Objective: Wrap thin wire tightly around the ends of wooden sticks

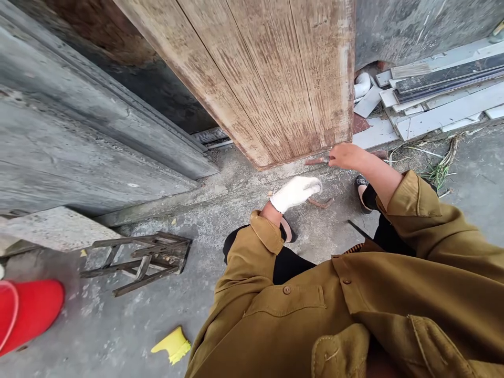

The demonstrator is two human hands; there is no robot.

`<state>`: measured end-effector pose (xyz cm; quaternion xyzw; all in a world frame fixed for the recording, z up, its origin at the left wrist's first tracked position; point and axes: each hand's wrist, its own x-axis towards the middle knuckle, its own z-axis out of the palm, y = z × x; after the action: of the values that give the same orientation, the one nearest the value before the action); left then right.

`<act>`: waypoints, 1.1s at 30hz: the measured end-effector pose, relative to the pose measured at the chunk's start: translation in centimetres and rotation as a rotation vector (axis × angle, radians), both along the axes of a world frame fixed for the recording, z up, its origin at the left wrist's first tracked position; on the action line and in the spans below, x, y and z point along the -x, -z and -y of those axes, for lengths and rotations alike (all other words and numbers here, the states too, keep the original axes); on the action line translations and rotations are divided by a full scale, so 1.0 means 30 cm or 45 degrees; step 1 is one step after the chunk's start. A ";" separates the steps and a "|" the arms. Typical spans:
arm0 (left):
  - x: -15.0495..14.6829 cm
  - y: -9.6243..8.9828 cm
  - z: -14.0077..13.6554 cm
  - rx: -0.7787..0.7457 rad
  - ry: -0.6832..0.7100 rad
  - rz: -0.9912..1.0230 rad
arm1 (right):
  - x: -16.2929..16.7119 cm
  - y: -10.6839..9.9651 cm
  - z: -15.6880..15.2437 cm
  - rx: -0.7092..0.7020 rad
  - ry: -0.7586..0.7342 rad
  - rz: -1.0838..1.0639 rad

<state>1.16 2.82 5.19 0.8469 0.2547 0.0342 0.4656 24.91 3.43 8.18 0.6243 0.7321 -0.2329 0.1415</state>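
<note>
My right hand, bare, is closed round a short tool with a flat rusty-brown end and a darker part at the fingers. The tool's kind does not show clearly. It points left along the bottom edge of a worn wooden plank panel. My left hand, in a white glove with greyish fingertips, is curled lower and to the left, in front of the panel. Whatever its fingers hold, if anything, is hidden. Just beside them a curved brown strip shows against the concrete.
A small wooden stool lies on its side at the left. Near it are a red bucket and a yellow piece. Stacked boards, a white pipe elbow and dry grass lie along the right wall.
</note>
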 end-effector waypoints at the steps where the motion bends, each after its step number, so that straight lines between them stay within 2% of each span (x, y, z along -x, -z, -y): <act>1: 0.012 -0.001 -0.006 -0.047 -0.041 0.002 | 0.017 0.007 0.010 0.131 -0.116 0.032; 3: 0.037 -0.001 -0.019 -0.136 -0.129 -0.014 | 0.049 0.012 0.032 0.484 -0.338 -0.057; 5: 0.061 0.000 -0.031 -0.175 -0.206 -0.020 | 0.065 -0.003 0.050 0.826 -0.513 -0.333; 7: 0.077 0.002 -0.037 -0.142 -0.258 0.021 | 0.055 -0.038 0.059 0.994 -0.574 -0.685; 9: 0.085 0.003 -0.038 -0.095 -0.310 0.073 | 0.019 -0.081 0.057 0.917 -0.516 -0.974; 10: 0.084 0.002 -0.036 -0.067 -0.332 0.087 | -0.005 -0.100 0.054 0.802 -0.405 -1.102; 14: 0.055 -0.003 -0.017 0.015 -0.304 0.062 | -0.085 -0.121 0.028 0.167 0.250 -1.569; 16: 0.028 -0.006 -0.002 0.067 -0.210 0.043 | -0.102 -0.098 0.011 -0.045 0.510 -1.659; 18: 0.002 -0.009 0.013 0.182 -0.110 0.034 | -0.105 -0.067 -0.005 -0.155 0.659 -1.552; 20: -0.018 -0.015 0.026 0.312 -0.028 0.038 | -0.100 -0.042 -0.017 -0.213 0.712 -1.222; 22: -0.028 -0.024 0.031 0.397 0.022 0.055 | -0.087 -0.025 -0.022 -0.244 0.629 -0.771; 24: -0.028 -0.035 0.028 0.441 0.051 0.078 | -0.066 -0.016 -0.018 -0.211 0.415 -0.365; 26: -0.019 -0.044 0.015 0.451 0.016 0.124 | -0.040 -0.009 -0.006 -0.042 0.150 -0.132; 28: -0.003 -0.045 -0.006 0.409 -0.111 0.184 | -0.013 -0.006 0.012 0.279 -0.072 -0.077; 31: 0.030 -0.031 -0.045 0.319 -0.331 0.245 | 0.014 -0.013 0.037 0.709 -0.304 -0.260; 33: 0.053 -0.013 -0.068 0.286 -0.450 0.256 | 0.018 -0.027 0.045 0.785 -0.389 -0.441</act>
<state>-0.44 4.85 5.59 0.7244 0.3536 0.1707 0.5665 24.37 2.06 9.00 0.3875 0.7253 -0.5204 0.2300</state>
